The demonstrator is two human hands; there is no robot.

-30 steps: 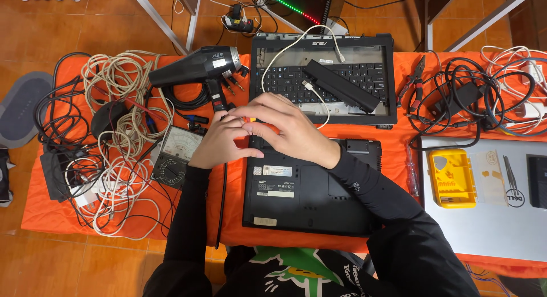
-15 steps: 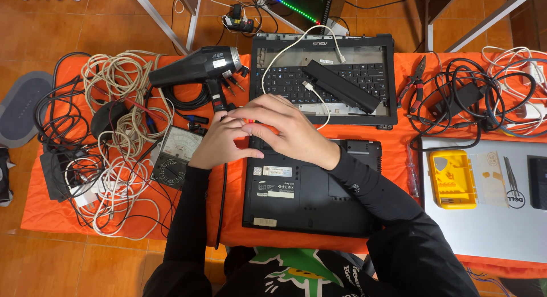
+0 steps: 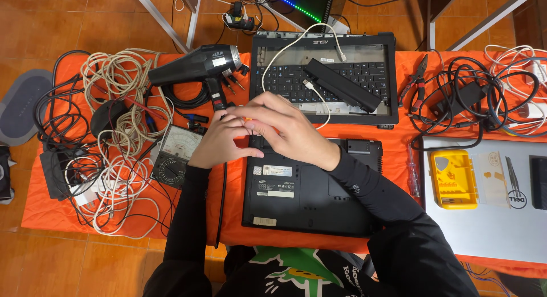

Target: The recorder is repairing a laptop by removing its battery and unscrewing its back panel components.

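Note:
A black laptop point(image 3: 307, 200) lies upside down on the orange table point(image 3: 57, 217) in front of me. Both my hands meet over its far left corner. My right hand point(image 3: 288, 129) pinches a small orange-handled tool point(image 3: 248, 119), most of it hidden by the fingers. My left hand point(image 3: 219, 143) holds that corner, thumb on the laptop's underside and fingers curled over the back edge, touching my right hand's fingertips.
Behind the hands lies an opened laptop base point(image 3: 353, 69) with a black battery point(image 3: 342, 85) and a white cable on it. To the left are a black heat gun point(image 3: 196, 65), an analog multimeter point(image 3: 176, 154) and tangled cables point(image 3: 119, 132). To the right are pliers point(image 3: 419, 75), a yellow case point(image 3: 453, 177) and a silver laptop point(image 3: 490, 228).

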